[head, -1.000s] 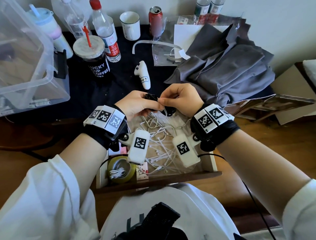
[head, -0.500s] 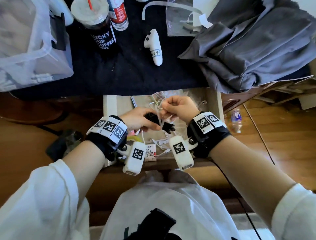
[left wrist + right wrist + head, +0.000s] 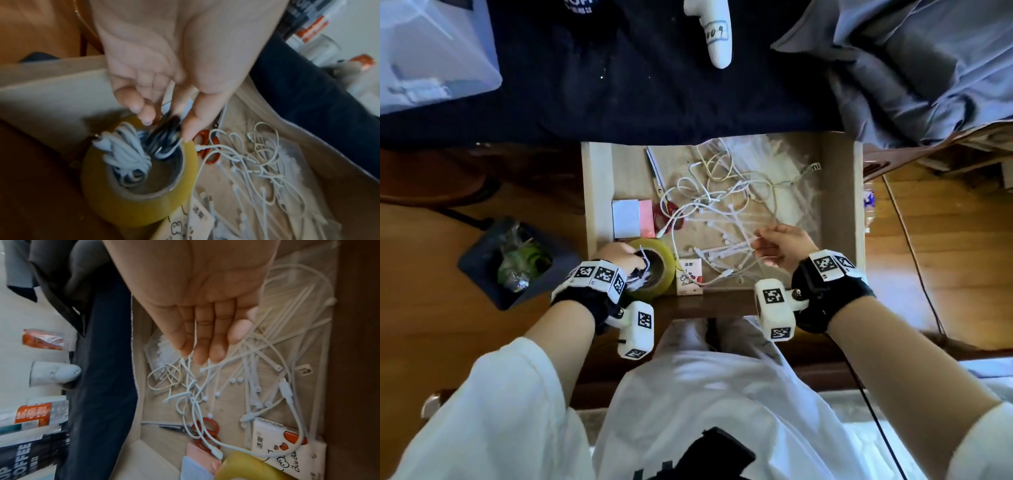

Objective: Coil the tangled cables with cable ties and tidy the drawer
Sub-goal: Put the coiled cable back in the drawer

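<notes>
The open wooden drawer [image 3: 599, 192] holds tangled white cables [image 3: 722, 198] [image 3: 191, 394] and loose white cable ties [image 3: 726, 253] [image 3: 252, 363]. At its front left stands a yellow tape roll [image 3: 667, 274] [image 3: 133, 211] with a coiled white cable [image 3: 123, 151] in its core. My left hand [image 3: 631, 262] [image 3: 166, 128] pinches a coiled black cable [image 3: 164, 134] just inside the roll's core. My right hand [image 3: 760, 240] [image 3: 197, 353] hovers over the ties and pinches a thin white strand [image 3: 194, 337]; cable or tie, I cannot tell.
Red-handled scissors [image 3: 667, 212], sticky notes [image 3: 626, 219] and a small printed carton [image 3: 690, 277] lie in the drawer. On the dark tabletop above are a white controller [image 3: 717, 37], grey cloth [image 3: 911, 68] and a clear box [image 3: 431, 51]. A bin [image 3: 513, 263] stands on the floor at left.
The hands, together on the black coil before, have parted. The left carried the coil down-left to the tape roll; the right moved right over the ties. The head view tilted down.
</notes>
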### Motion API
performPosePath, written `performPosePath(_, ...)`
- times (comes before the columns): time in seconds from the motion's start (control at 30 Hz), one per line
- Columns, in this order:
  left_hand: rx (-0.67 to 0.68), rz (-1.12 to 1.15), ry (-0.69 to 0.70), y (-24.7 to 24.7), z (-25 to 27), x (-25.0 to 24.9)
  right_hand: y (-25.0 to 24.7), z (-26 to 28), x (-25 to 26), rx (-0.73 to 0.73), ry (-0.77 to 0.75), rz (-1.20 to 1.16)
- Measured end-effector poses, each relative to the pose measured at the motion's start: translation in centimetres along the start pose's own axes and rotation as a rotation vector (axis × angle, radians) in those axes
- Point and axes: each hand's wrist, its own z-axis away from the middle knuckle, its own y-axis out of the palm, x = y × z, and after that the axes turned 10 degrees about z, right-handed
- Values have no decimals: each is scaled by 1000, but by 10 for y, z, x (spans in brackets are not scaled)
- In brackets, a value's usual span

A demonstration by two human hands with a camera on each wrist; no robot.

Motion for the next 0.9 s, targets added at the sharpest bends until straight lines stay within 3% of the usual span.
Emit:
performPosePath(0.17, -218, 111, 180, 5, 1, -10, -9, 1, -15, -58, 42, -50)
performPosePath(0.33, -63, 368, 267, 25, 5, -33, -21, 1, -28, -88, 75, -114)
performPosePath(0.53, 47, 364, 162, 46, -11, -50, -34, 3, -37, -106, 75, -190)
performPosePath(0.67, 139, 234, -1, 55, -30, -66, -39, 2, -40, -108, 75, -255)
performPosePath(0.77, 127, 80, -114, 59, -28, -79, -41, -1, -39, -105, 90, -285)
performPosePath(0.9, 149, 44, -124, 61, -25, -86, -42, -3, -35, -87, 98, -255)
